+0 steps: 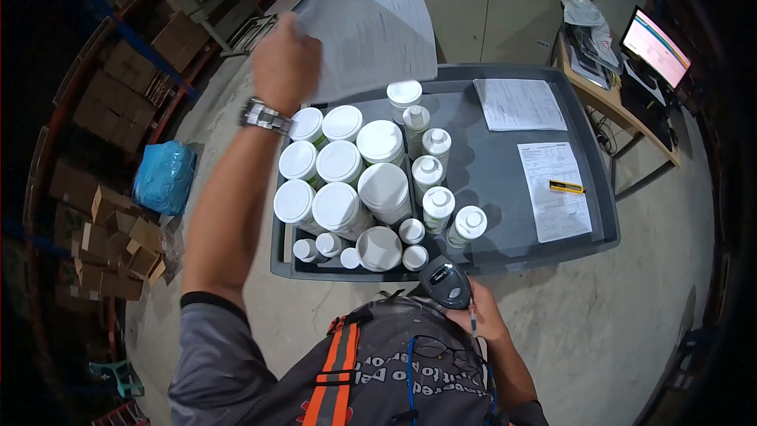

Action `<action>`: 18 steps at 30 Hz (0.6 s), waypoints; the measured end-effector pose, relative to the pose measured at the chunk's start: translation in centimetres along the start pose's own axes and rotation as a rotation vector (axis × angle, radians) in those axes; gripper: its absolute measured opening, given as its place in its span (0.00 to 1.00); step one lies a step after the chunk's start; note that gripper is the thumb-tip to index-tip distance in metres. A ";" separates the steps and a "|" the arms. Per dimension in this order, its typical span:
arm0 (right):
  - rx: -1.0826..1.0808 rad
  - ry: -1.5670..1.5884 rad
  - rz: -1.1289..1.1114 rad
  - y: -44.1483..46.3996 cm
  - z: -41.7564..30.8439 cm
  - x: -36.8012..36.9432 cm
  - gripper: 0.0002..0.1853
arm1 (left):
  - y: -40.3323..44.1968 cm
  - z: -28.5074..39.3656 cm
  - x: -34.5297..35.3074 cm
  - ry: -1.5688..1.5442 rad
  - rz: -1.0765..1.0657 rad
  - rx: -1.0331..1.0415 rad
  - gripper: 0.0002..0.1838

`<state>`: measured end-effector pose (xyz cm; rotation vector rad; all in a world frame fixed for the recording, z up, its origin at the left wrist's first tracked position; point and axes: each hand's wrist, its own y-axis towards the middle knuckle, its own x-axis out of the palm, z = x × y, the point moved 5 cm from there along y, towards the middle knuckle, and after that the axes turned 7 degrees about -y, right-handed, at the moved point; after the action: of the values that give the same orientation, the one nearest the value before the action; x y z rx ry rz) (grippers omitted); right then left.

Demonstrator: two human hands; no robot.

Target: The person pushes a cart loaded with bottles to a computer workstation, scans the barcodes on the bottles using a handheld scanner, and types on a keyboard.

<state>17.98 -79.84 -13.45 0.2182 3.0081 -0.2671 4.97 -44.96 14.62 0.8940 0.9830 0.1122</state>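
My left hand [285,63], with a metal watch on the wrist, is closed on the left edge of a sheaf of printed papers [374,35], lifted above the far left part of a grey cart top [505,248]. Below it stand white-lidded tubs [344,207] and slimmer white bottles [438,207], grouped on the cart's left half. Close to my body, at the cart's near edge, my right hand [482,312] grips a dark handheld barcode scanner [446,282]. The scanner hides part of that hand.
On the cart's right side lie a stack of papers [520,104] and a printed sheet [552,209] with a yellow box cutter [567,187] on it. A desk with a monitor [656,46] stands right. Cardboard boxes [118,248] and a blue bundle [164,177] are left.
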 end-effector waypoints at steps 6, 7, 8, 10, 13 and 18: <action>-0.020 -0.019 0.015 -0.4 0.4 -5.0 0.23 | -3.0 0.0 7.1 -0.007 -0.032 -0.086 0.08; -0.017 -0.014 0.034 -0.2 0.9 -5.7 0.23 | -3.0 0.0 7.3 -0.014 -0.013 -0.084 0.08; -0.017 -0.003 0.021 0.0 1.1 -6.1 0.23 | -3.3 0.0 7.7 0.003 -0.016 -0.085 0.08; 0.039 -0.037 0.028 -0.1 1.5 -6.8 0.22 | -4.8 0.8 9.4 -0.043 -0.056 -0.109 0.07; 0.016 -0.012 0.038 -0.1 1.6 -7.5 0.20 | -8.3 2.5 12.3 -0.126 -0.045 -0.011 0.09; 0.013 0.063 0.055 -0.1 1.7 -8.4 0.20 | -10.8 4.6 13.6 -0.278 0.005 -0.104 0.10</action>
<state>26.40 -81.41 -14.08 0.3162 3.0572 -0.2801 13.14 -48.52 -1.05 0.7924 0.7095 0.0416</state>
